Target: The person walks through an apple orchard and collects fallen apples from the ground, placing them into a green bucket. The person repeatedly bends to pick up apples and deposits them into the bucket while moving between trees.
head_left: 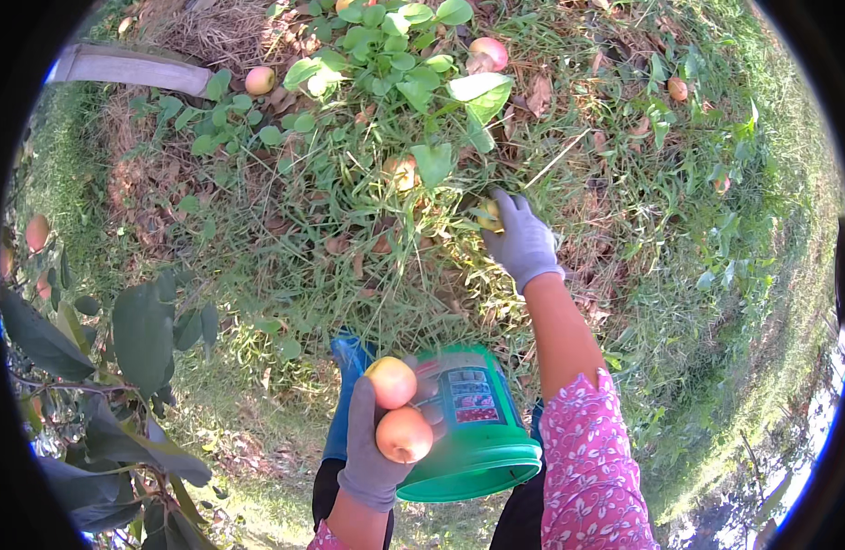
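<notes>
And here's the green bucket (510, 456), near and centre, tipped so its mouth faces the near side; a sliver of green inner wall shows, but what lies deeper inside I can't tell. A picture label (475, 396) sits on its wall. Just in front of its left side, the gloved left hand (367, 461) is full: a yellow-red apple (390, 382) and, nearer, an orange-red apple (404, 435), both gripped together.

Out to the far right of the bucket, the gloved right hand (525, 240) is down in the grass (349, 229), thumb and fingers around a yellow apple (488, 215) on the ground; whether they pinch it firmly, I can't tell. Left of that, a half-hidden apple (404, 174) sits behind a leaf (433, 165). Farther off, a pink apple (489, 53) lies by green plants, and a blue boot (347, 362) stands just left of the bucket.
</notes>
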{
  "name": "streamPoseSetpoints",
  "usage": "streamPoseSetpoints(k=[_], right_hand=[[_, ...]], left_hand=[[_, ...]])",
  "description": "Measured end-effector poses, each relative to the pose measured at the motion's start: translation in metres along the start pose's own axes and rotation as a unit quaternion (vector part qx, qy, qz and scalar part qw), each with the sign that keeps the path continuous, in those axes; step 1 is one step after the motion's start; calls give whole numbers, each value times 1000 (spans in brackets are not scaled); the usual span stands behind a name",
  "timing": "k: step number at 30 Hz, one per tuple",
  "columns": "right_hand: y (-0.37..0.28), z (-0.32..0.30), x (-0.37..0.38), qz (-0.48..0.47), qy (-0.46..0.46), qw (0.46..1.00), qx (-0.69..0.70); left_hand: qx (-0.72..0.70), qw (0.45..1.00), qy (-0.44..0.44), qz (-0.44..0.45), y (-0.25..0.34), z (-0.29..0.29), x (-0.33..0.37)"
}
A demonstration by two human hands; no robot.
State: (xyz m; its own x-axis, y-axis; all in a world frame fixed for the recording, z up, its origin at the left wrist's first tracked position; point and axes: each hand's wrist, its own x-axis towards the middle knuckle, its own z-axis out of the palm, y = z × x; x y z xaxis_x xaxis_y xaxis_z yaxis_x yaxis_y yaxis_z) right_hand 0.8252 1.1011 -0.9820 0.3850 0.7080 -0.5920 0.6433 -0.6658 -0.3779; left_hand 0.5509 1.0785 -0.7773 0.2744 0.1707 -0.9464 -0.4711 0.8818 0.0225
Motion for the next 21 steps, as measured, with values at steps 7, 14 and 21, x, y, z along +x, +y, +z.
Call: streamPoseSetpoints(k=[7,14,21], right_hand=[[14,-36,-103,81,-53,791,604],[-2,-20,-129,80,-209,524,822],[-15,-17,-138,81,-266,515,811]], left_hand=[[-26,996,-88,-5,-4,-25,5],[-72,994,-72,-33,-6,-19,3],[-79,993,-79,-38,-5,-18,0]])
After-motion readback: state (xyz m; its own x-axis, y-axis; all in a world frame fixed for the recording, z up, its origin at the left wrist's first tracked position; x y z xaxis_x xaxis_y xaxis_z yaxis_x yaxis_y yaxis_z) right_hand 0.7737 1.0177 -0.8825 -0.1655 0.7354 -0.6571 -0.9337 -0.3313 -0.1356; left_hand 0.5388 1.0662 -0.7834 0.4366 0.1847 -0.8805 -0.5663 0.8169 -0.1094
